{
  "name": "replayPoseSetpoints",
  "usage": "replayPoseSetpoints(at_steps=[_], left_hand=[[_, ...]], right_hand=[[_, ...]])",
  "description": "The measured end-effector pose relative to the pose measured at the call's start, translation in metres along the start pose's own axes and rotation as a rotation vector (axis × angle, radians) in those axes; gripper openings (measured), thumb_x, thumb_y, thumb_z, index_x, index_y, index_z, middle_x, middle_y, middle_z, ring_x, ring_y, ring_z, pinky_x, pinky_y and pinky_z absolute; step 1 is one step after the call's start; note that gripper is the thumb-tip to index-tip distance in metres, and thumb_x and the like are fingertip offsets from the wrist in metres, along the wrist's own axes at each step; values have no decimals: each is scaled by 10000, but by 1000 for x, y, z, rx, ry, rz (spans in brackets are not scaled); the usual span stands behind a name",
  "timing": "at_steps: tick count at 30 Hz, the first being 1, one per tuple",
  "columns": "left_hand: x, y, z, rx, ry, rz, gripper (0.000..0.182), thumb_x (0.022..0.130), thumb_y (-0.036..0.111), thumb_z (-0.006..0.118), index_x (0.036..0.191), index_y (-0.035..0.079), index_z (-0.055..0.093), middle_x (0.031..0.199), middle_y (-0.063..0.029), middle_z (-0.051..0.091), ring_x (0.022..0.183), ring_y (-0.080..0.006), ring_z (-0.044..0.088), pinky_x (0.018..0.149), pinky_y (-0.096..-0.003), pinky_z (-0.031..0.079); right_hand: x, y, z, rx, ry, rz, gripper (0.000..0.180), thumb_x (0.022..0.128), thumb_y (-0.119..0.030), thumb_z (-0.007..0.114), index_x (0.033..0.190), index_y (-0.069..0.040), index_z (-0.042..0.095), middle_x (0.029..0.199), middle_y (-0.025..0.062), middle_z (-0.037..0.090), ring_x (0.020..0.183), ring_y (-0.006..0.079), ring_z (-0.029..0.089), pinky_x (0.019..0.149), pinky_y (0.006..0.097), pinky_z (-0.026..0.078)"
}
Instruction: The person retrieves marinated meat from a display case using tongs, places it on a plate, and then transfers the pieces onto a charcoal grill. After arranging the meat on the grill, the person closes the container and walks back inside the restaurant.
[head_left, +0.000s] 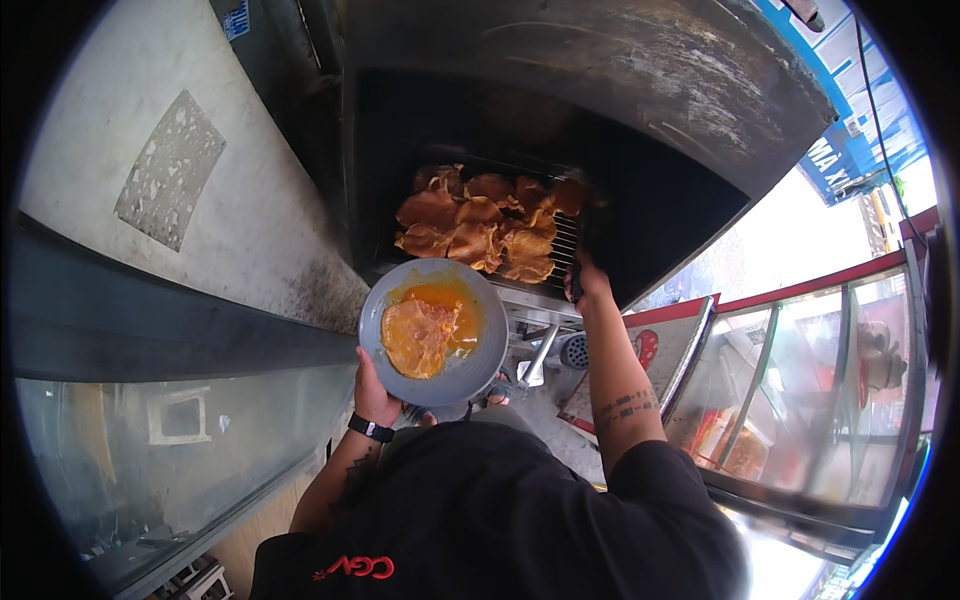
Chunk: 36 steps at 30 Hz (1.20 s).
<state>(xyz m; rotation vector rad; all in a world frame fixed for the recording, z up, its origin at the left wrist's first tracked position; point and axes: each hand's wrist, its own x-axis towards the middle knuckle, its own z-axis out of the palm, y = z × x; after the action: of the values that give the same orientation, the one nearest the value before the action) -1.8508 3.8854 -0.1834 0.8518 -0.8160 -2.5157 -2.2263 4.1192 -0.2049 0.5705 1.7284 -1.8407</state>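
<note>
My left hand (377, 397) grips the lower left rim of a round grey plate (491, 360). On the plate lies a slice of marinated meat (416, 341), beside a pool of orange marinade (469, 322). Past the plate, several marinated meat slices (472, 225) overlap on a wire grill grate (565, 240) under a dark hood. At the grate's right front corner, my right hand (591, 281) is closed around a dark handle-like piece (576, 283); shadow hides what it belongs to.
A scuffed metal hood (660, 97) overhangs the grill. To the left stand a pale panel (247, 187) and a glass-sided case (225, 450). A glass display cabinet (795, 390) is at the right. Below the grill are a metal leg (541, 352) and a perforated round object (575, 351).
</note>
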Motion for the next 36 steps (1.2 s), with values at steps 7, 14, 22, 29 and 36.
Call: replayPoseSetpoints(at_steps=[7, 14, 22, 29, 36], left_hand=[[9, -2, -4, -45, 8, 43, 749, 1095, 624, 340, 1559, 37, 379, 1535, -143, 520, 1402, -295, 528, 1159, -471, 442], [30, -4, 0, -59, -37, 56, 710, 1103, 590, 359, 1579, 63, 356, 1570, -129, 483, 1435, -291, 492, 1187, -484, 414], [39, -8, 13, 32, -107, 12, 709, 1105, 588, 359, 1576, 59, 357, 1571, -124, 479, 1433, -278, 495, 1179, -470, 429], [42, -19, 20, -13, -106, -28, 692, 1102, 584, 380, 1563, 68, 377, 1556, -110, 491, 1412, -269, 508, 1166, -463, 437], [61, -32, 24, -54, -43, -134, 679, 1098, 590, 386, 1566, 99, 396, 1552, -83, 508, 1411, -261, 508, 1154, -452, 449]], right_hand=[[-81, 23, -19, -439, 15, -177, 394, 1009, -418, 677, 1100, -35, 693, 753, 43, 613, 543, 149, 576, 483, 322, 481], [-211, -37, -25, -1131, -597, -118, 464, 1015, -421, 669, 1249, -21, 697, 806, 33, 657, 591, 114, 626, 563, 298, 529], [-201, -17, -6, -986, -743, 141, 448, 1010, -463, 664, 1112, -31, 722, 793, 16, 653, 572, 108, 614, 548, 275, 506], [-225, -1, -11, -1006, -590, -167, 424, 1011, -371, 693, 1254, -23, 707, 758, 3, 624, 587, 82, 590, 561, 263, 491], [-217, -1, -13, -561, -410, -121, 293, 1042, -314, 665, 1149, -44, 701, 723, -11, 575, 567, 73, 542, 533, 248, 434]])
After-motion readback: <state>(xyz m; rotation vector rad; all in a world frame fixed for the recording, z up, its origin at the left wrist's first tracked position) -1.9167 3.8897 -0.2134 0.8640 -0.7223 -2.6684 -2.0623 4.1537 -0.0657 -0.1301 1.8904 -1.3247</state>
